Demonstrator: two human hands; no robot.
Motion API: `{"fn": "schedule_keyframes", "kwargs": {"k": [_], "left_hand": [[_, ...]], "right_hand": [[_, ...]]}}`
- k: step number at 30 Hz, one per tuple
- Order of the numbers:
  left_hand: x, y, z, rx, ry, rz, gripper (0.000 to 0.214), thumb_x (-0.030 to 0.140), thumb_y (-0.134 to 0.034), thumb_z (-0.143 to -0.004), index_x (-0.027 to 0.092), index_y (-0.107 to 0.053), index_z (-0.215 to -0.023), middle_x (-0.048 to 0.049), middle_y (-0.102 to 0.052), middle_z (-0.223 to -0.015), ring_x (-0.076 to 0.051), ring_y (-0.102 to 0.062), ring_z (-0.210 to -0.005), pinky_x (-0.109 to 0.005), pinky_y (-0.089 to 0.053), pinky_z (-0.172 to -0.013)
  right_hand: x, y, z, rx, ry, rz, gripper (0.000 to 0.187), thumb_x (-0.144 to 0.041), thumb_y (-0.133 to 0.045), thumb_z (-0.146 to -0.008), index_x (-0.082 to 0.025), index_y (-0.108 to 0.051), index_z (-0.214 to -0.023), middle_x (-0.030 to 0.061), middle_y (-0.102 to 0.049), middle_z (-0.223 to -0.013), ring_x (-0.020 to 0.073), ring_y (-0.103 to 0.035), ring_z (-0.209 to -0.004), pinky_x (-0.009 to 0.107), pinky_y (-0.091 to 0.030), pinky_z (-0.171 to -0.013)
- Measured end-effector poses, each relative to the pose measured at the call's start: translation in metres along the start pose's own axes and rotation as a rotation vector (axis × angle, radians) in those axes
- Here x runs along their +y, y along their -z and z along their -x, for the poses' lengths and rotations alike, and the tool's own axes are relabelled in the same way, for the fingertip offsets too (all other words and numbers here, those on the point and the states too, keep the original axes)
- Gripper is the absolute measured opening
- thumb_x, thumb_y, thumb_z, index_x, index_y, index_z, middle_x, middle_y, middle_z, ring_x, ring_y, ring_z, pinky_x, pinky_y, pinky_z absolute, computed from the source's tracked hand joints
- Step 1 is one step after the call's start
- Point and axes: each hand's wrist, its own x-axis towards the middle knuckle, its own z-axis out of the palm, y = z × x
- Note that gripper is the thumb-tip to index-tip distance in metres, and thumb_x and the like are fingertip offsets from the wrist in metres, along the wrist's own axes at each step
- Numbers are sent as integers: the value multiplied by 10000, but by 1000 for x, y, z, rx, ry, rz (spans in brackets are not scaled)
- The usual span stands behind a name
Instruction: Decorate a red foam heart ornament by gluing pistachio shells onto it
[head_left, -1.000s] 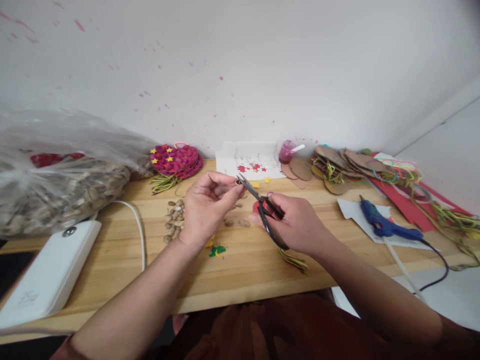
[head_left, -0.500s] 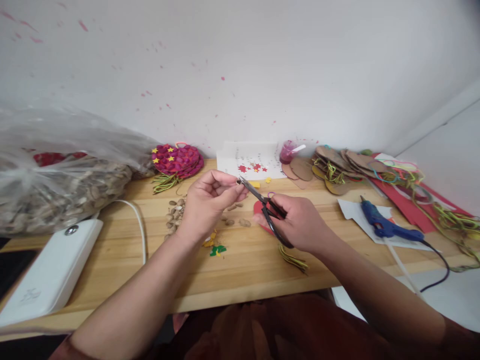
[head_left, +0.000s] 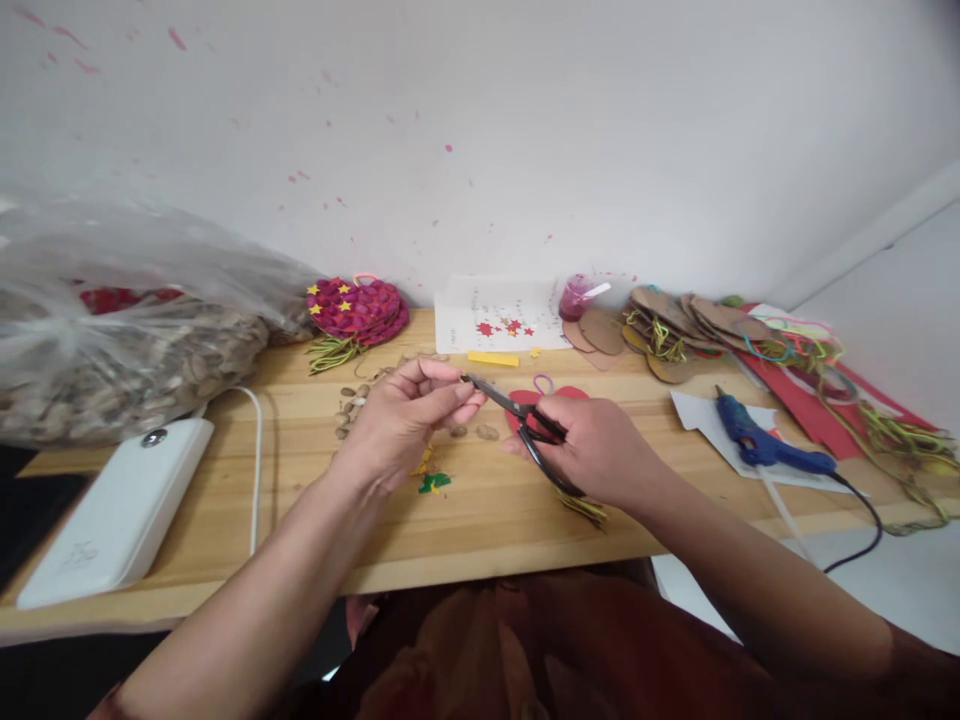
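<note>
I risk nicking the left fingers (head_left: pixel 445 402), pinching a tiny dark piece (head_left: pixel 465 378), if the scissors (head_left: pixel 519 408) at their tips, gripped by the right fingers (head_left: pixel 561 408), slip.

White power bank (head_left: pixel 120 520) lies front left on wooden table (head_left: pixel 480 540), white cable (head_left: pixel 259 450) beside it. Shell-filled plastic bag (head_left: pixel 150 370) sits behind. Right: blue glue gun (head_left: pixel 772 447) rests on white paper (head_left: pixel 694 415), red sheet (head_left: pixel 817 420) beyond. Purple-stained cup (head_left: pixel 574 298) stands near pink-spattered wall (head_left: pixel 637 130).
</note>
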Motion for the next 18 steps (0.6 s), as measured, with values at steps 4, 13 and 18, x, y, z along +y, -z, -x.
{"fn": "schedule_keyframes", "kwargs": {"k": [4,13,18], "left_hand": [[-6,7,21,60,32,42,334,102,-946,-606,148,-679,-800,-36,-772,-733,-160,-776,-689,-200,-639,-664],[-14,25,51,75,34,59,357,162,-976,-596,145,-707,-831,-46,-775,-733,-135,-756,-671,-188,-628,-663],[-19,23,58,84,-70,54,336,187,-970,-612,156,-725,-839,-10,-754,-730,-121,-752,-686,-174,-617,-674]], "right_hand": [[-3,-7,8,-40,-2,-12,503,-644,-638,-877,-234,-433,-670,-30,-530,-569,124,-417,-524,276,-257,-537],[-14,-13,19,-41,-7,-164,531,-670,-692,-817,-231,-459,-629,-36,-525,-546,110,-418,-503,270,-295,-515],[-17,-13,28,-48,-27,-181,481,-646,-725,-790,-229,-509,-684,-16,-614,-611,122,-491,-522,272,-340,-531]]}}
